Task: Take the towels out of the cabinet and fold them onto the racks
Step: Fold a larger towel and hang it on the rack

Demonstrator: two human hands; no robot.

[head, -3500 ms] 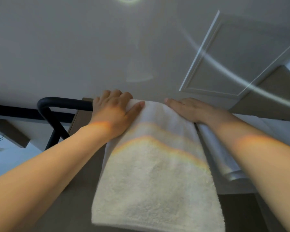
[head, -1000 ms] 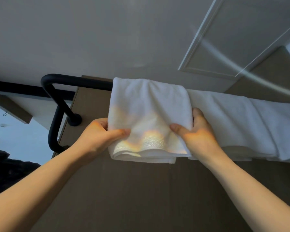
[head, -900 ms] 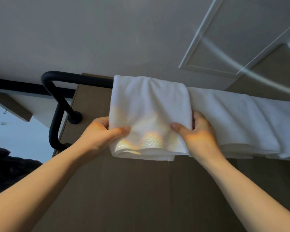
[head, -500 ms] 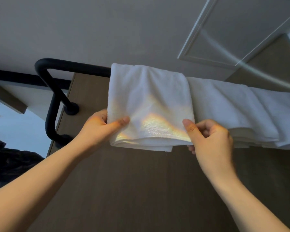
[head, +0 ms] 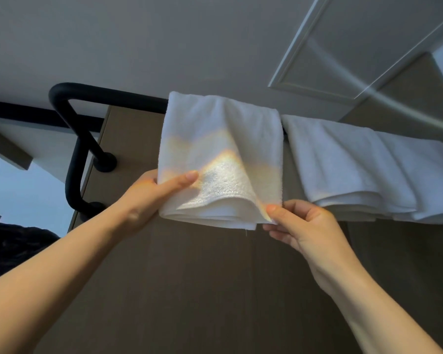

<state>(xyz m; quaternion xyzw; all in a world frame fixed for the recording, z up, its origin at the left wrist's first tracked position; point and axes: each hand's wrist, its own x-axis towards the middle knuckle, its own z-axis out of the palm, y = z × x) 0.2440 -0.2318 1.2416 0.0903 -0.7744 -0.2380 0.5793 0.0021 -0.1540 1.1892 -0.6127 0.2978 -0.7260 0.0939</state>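
Folded white towel (head: 220,154) draped over the top bar of the black rack (head: 108,97), hanging doubled below it. Left grip (head: 149,198) pinches the towel's lower left edge, thumb flat across the front, fingers hidden behind. Right grip (head: 302,226) pinches the lower right corner between thumb tip and curled fingers. Along the rack to the right, just beside: second white towel (head: 343,162), also draped. Brown panel (head: 189,277) behind the rack.

Bare bar is being left free at the left end of the black rack (head: 113,98), beside the folded towel (head: 223,139); the right stretch is being covered by more towels (head: 356,169), hung just beside it.
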